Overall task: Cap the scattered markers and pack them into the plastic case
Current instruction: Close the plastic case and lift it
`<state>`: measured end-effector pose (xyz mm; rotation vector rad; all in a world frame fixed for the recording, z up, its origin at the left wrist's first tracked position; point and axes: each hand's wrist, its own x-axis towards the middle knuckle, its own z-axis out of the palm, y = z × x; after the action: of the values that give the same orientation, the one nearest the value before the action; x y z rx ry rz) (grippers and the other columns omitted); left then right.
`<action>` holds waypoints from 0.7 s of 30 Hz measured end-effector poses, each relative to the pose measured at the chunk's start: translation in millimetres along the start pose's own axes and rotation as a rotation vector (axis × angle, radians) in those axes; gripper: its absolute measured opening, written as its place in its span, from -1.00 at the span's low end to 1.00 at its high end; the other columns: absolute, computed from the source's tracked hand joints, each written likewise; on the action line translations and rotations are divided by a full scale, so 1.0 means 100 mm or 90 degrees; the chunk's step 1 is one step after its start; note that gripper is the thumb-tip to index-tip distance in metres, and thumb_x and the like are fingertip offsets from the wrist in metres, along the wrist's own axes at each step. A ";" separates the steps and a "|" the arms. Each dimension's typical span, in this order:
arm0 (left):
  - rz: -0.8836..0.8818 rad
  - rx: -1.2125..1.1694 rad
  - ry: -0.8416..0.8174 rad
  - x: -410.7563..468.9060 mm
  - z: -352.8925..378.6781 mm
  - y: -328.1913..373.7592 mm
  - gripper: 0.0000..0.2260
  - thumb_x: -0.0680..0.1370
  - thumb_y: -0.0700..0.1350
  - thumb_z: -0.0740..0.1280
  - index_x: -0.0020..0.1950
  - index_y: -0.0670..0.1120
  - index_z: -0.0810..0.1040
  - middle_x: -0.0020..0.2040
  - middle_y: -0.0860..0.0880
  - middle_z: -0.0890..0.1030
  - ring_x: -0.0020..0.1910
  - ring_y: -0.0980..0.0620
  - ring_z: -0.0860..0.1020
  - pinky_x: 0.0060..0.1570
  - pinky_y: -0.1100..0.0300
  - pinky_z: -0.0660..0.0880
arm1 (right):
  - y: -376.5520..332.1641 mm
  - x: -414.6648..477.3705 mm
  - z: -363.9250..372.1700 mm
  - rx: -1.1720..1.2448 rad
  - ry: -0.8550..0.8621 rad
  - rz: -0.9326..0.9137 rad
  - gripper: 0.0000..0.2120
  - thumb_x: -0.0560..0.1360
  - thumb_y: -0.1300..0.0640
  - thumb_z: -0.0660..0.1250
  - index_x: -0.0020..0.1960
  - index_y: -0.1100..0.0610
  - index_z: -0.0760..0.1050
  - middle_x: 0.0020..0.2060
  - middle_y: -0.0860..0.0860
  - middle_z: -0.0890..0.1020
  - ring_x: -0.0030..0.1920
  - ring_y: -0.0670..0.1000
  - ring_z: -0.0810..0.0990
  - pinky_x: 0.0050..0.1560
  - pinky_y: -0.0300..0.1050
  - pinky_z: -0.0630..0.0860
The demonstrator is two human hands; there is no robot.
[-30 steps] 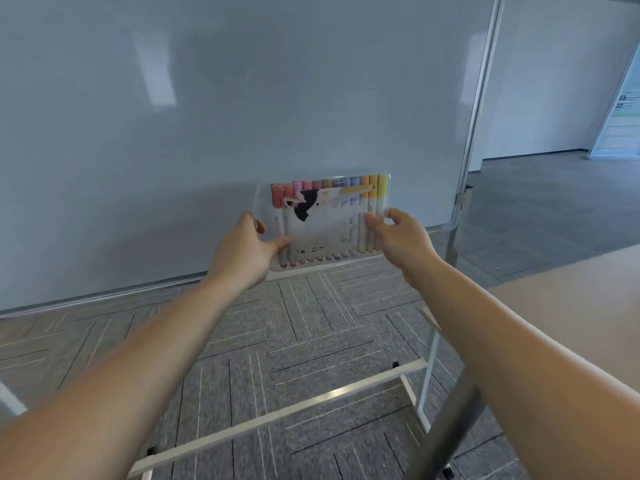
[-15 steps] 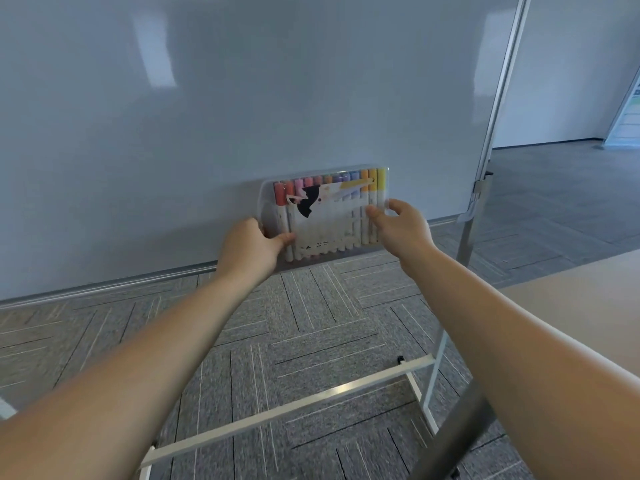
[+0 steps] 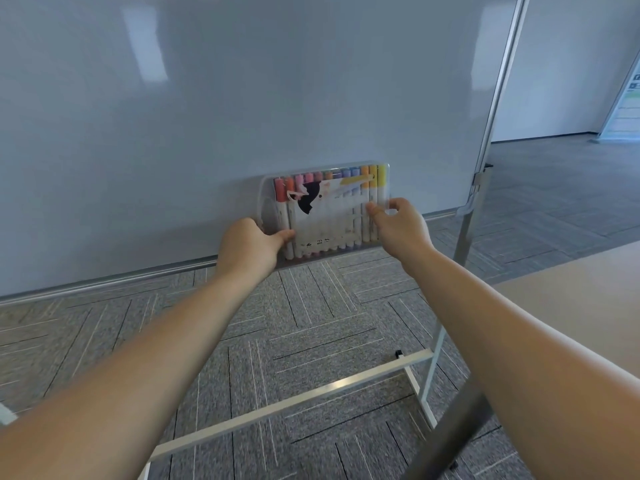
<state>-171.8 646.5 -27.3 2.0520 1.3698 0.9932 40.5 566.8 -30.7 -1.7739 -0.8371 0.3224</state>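
Note:
A clear plastic case (image 3: 325, 213) full of capped markers stands upright on the whiteboard's bottom ledge, leaning against the board. The markers have white barrels and caps running from red on the left to yellow on the right, partly behind a printed label. My left hand (image 3: 251, 244) grips the case's lower left corner, thumb on its front. My right hand (image 3: 398, 226) pinches the right edge, thumb on the front and fingers curled round the side.
A large whiteboard (image 3: 242, 98) on a metal stand fills the view; its ledge (image 3: 138, 275) runs along the bottom. The stand's crossbar (image 3: 294, 400) and right post (image 3: 460, 244) are near my arms. Grey patterned carpet lies below; a beige tabletop (image 3: 571, 299) is at right.
Both hands have carried the case forward and down from the air onto the whiteboard ledge, where it now leans against the board. The view has moved closer.

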 end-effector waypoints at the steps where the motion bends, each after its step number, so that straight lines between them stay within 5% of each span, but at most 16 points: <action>1: 0.000 -0.001 -0.005 -0.01 -0.01 0.00 -0.58 0.46 0.13 0.47 -0.34 -0.14 0.39 -0.37 -0.12 0.55 -0.37 -0.12 0.52 -0.45 0.13 0.30 | 0.00 -0.01 0.00 -0.004 -0.002 0.002 -0.62 0.60 -0.15 0.25 0.29 0.05 0.41 -0.08 -0.05 0.60 -0.21 -0.03 0.59 -0.24 -0.07 0.51; 6: 0.004 0.005 -0.017 -0.05 -0.02 0.01 -0.58 0.48 0.12 0.46 -0.35 -0.11 0.36 -0.42 -0.04 0.45 -0.42 -0.04 0.45 -0.46 0.14 0.25 | 0.02 -0.02 0.01 -0.012 -0.008 0.003 -0.60 0.59 -0.17 0.24 0.30 0.04 0.39 0.02 -0.01 0.61 -0.09 0.03 0.60 -0.19 -0.04 0.49; 16: 0.008 -0.003 -0.029 -0.04 -0.02 -0.03 -0.62 0.47 0.13 0.45 -0.30 -0.10 0.39 -0.35 -0.04 0.51 -0.29 -0.12 0.57 -0.39 0.11 0.39 | 0.03 -0.05 -0.01 -0.014 -0.010 0.009 -0.54 0.58 -0.17 0.25 0.35 0.09 0.38 -0.04 -0.02 0.59 -0.23 -0.03 0.56 -0.31 -0.11 0.43; 21: 0.010 0.017 -0.023 -0.06 -0.06 0.00 -0.63 0.49 0.15 0.43 -0.20 -0.15 0.48 -0.32 -0.07 0.56 -0.29 -0.11 0.56 -0.42 0.15 0.30 | 0.04 -0.05 -0.02 -0.012 -0.011 0.013 -0.55 0.58 -0.16 0.26 0.35 0.09 0.37 0.00 0.02 0.60 -0.25 -0.02 0.52 -0.32 -0.10 0.39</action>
<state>-178.0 641.0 -24.7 2.0926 1.3573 0.9445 39.4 561.0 -34.4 -1.8001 -0.8374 0.3447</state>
